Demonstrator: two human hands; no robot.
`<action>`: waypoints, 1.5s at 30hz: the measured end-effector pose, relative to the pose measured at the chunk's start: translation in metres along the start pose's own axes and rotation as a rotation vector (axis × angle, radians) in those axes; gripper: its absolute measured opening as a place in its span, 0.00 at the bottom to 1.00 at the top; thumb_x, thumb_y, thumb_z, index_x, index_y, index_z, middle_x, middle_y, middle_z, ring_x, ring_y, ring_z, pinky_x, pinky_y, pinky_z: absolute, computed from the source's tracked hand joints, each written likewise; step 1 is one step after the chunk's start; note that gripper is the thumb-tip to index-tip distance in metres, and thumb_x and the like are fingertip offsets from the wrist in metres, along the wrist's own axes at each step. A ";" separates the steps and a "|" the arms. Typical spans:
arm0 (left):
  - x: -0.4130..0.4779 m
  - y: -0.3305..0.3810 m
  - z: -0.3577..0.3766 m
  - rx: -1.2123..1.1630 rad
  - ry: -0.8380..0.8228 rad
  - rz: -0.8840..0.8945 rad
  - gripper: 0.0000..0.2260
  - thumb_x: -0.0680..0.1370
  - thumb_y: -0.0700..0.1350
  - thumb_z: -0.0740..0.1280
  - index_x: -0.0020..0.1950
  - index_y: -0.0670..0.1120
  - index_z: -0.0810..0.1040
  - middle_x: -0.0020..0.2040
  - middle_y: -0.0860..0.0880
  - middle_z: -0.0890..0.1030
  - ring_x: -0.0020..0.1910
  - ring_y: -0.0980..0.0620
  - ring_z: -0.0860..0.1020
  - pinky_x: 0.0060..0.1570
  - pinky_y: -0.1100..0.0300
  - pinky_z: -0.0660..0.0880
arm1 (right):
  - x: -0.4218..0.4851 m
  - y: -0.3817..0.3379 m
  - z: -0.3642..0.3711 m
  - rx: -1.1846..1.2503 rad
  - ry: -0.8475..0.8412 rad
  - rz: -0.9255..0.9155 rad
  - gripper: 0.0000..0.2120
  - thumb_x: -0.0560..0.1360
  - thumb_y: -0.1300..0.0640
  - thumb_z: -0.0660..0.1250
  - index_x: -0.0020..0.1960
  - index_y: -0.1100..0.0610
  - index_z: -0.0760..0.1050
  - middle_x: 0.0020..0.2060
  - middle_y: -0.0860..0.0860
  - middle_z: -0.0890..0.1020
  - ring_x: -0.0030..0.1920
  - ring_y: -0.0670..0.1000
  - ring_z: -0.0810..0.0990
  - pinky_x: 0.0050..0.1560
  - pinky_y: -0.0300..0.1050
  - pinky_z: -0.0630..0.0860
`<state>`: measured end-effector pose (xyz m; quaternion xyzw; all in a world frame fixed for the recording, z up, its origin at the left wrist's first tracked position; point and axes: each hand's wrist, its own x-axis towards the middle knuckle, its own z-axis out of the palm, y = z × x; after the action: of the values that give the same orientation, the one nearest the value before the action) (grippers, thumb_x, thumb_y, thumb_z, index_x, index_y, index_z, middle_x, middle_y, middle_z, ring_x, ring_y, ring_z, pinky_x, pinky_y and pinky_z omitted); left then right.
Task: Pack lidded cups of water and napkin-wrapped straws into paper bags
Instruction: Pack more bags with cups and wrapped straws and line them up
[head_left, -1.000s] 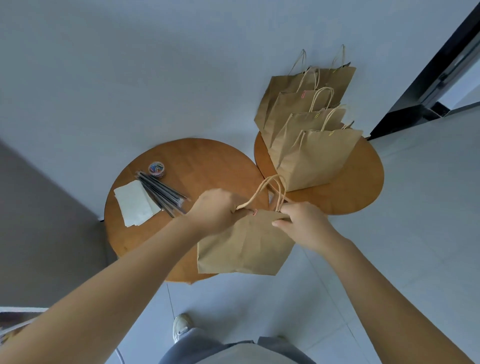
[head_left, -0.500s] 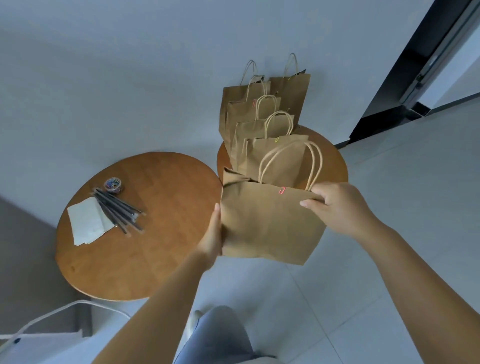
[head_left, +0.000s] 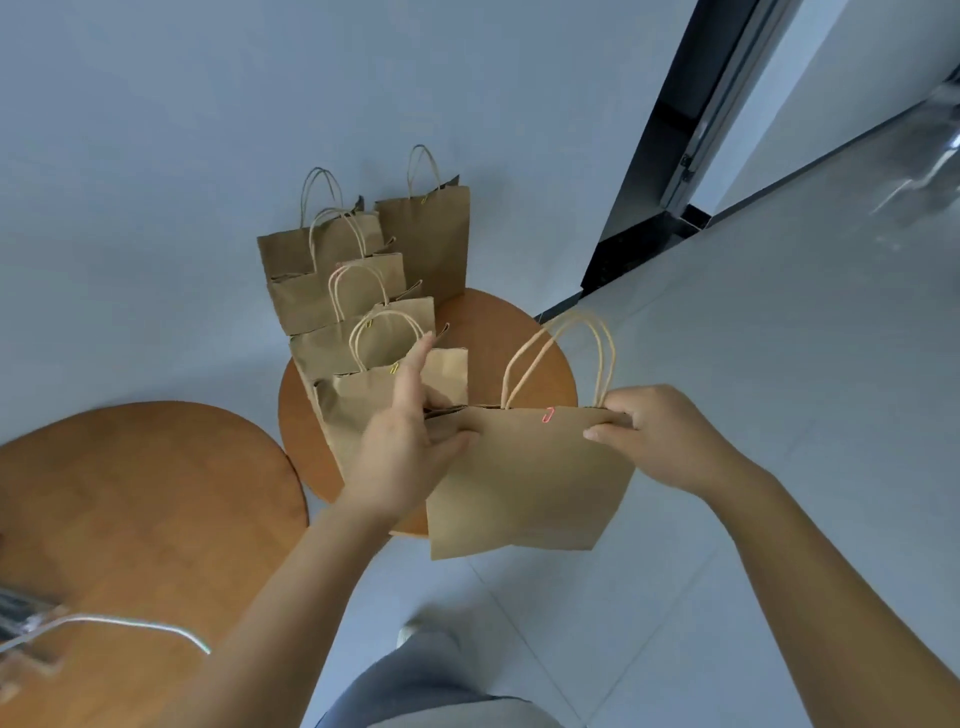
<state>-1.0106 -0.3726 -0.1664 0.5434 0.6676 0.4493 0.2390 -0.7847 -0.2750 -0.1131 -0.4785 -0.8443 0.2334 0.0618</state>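
I hold a brown paper bag (head_left: 524, 483) in the air over the front edge of the small round table (head_left: 498, 332). A red paper clip (head_left: 548, 414) shuts its top edge between the twine handles. My right hand (head_left: 649, 436) pinches the bag's top right corner. My left hand (head_left: 405, 441) grips its top left corner, with the forefinger stretched up. Several more brown paper bags (head_left: 363, 291) stand in a row on that table, against the wall. No cups or straws are in view.
A larger round wooden table (head_left: 130, 519) lies at the lower left, with a white cable (head_left: 130, 621) over it. A dark door frame (head_left: 670, 156) stands at the right. Pale floor tiles (head_left: 727, 364) spread to the right; my leg (head_left: 426, 686) is below.
The bag has travelled right, from beside the large table to the front of the small one. My left hand has shifted from the bag's side to its top corner. The view has swung right.
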 end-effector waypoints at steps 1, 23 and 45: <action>0.018 0.001 0.006 -0.015 -0.011 -0.012 0.35 0.71 0.39 0.74 0.72 0.55 0.61 0.45 0.54 0.77 0.46 0.58 0.76 0.47 0.72 0.71 | 0.011 0.006 -0.007 0.002 0.000 0.022 0.18 0.74 0.57 0.67 0.29 0.54 0.64 0.26 0.48 0.67 0.29 0.48 0.66 0.32 0.43 0.60; 0.266 -0.063 0.056 0.650 -0.105 -0.020 0.18 0.76 0.50 0.55 0.50 0.47 0.83 0.44 0.49 0.84 0.45 0.47 0.81 0.43 0.54 0.77 | 0.319 0.101 -0.036 -0.120 -0.046 -0.269 0.24 0.75 0.59 0.66 0.28 0.50 0.56 0.25 0.46 0.62 0.28 0.43 0.61 0.29 0.41 0.56; 0.392 -0.105 0.055 1.226 -0.231 -0.750 0.12 0.77 0.36 0.62 0.55 0.49 0.77 0.51 0.50 0.80 0.60 0.47 0.71 0.72 0.42 0.50 | 0.536 0.079 0.054 -0.408 -0.106 -0.701 0.12 0.79 0.65 0.56 0.55 0.61 0.77 0.48 0.56 0.81 0.51 0.58 0.77 0.45 0.46 0.67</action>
<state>-1.1359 0.0145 -0.2172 0.3583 0.9112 -0.1779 0.0985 -1.0279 0.1896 -0.2607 -0.1516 -0.9872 0.0500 -0.0021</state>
